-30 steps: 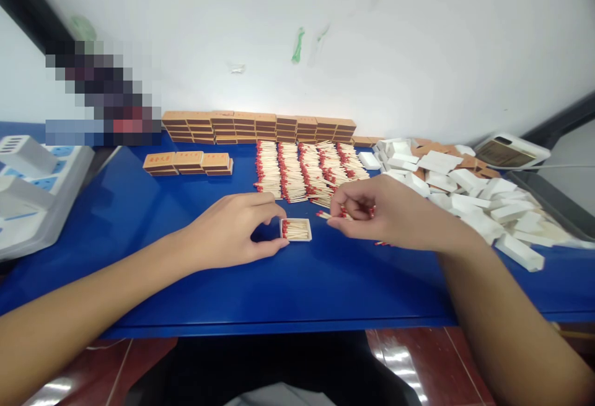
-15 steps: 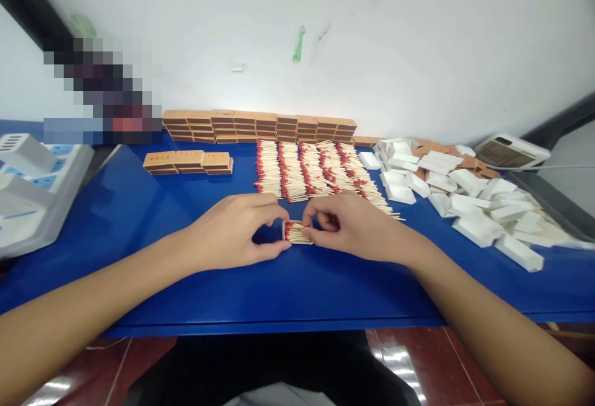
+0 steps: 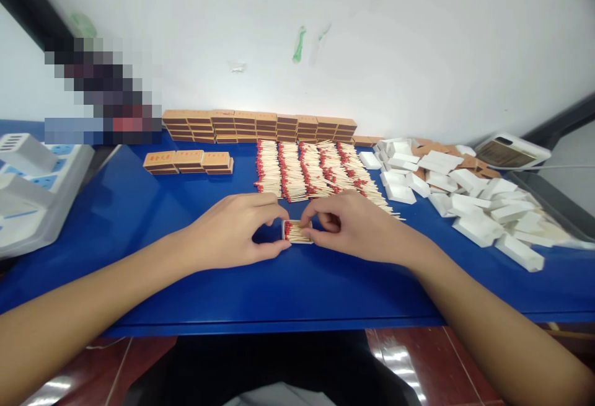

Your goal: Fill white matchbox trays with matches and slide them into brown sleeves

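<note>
A small white matchbox tray (image 3: pixel 283 230) lies on the blue table between my hands. Red-headed matches (image 3: pixel 292 230) fill it, heads toward the left. My left hand (image 3: pixel 237 229) grips the tray's left end between thumb and forefinger. At the right end, my right hand (image 3: pixel 346 226) has its thumb and forefinger on the tray and the matches inside, its other fingers curled in. Just beyond the hands are several rows of loose matches (image 3: pixel 290 170), red heads mostly to the left.
Finished-looking orange matchboxes (image 3: pixel 242 126) are stacked along the wall, with a shorter row (image 3: pixel 188 162) in front. White empty trays (image 3: pixel 446 183) lie heaped on the right, near a white device (image 3: pixel 506 150). A white case with blue parts (image 3: pixel 46 195) stands at left.
My right forefinger has shifted slightly to the left over the matches. My left hand and the tray stay where they were.
</note>
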{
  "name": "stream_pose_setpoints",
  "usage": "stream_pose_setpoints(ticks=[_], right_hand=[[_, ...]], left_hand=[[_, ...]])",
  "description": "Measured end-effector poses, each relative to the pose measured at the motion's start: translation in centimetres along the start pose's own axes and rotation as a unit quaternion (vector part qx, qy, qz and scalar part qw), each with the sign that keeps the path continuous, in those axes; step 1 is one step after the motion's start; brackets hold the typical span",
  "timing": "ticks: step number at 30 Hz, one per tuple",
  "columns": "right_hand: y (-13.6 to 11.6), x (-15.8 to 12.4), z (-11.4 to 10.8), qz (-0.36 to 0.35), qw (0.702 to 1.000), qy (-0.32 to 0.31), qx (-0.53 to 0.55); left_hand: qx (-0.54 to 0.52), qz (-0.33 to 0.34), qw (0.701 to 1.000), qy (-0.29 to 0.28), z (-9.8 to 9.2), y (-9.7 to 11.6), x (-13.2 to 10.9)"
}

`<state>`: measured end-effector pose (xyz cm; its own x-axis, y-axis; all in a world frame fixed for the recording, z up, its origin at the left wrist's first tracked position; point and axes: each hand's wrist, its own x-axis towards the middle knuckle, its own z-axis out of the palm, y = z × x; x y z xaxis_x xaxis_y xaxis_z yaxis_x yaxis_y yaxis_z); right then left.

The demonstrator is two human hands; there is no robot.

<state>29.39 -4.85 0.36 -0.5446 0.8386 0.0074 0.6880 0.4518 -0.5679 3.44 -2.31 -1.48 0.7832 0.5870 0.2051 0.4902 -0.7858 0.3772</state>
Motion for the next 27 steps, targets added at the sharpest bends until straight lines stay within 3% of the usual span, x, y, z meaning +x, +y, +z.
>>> stream_pose_setpoints(ticks=[12, 14, 17, 20, 27], right_hand=[[1.6, -1.7, -3.9, 0.067, 0.988, 0.118, -0.069], [2.2, -2.0, -4.4, 0.080, 0.988, 0.092, -0.094], [3.3, -2.6, -5.0, 0.109, 0.988, 0.005, -0.109], [4.0, -2.9, -5.5, 0.142, 0.982, -0.063, -0.107], [3.6, -2.7, -5.3, 0.158, 0.977, -0.105, -0.102]], left_hand=[[0.009, -0.007, 1.000, -0.009, -0.1, -0.1, 0.0], [0.013, -0.001, 1.000, 0.004, -0.2, -0.1, 0.1], [0.018, 0.011, 0.999, 0.030, -0.3, -0.2, 0.1], [0.020, 0.007, 1.000, 0.021, -0.3, -0.3, 0.1], [0.025, -0.002, 1.000, 0.006, -0.2, -0.2, 0.1]])
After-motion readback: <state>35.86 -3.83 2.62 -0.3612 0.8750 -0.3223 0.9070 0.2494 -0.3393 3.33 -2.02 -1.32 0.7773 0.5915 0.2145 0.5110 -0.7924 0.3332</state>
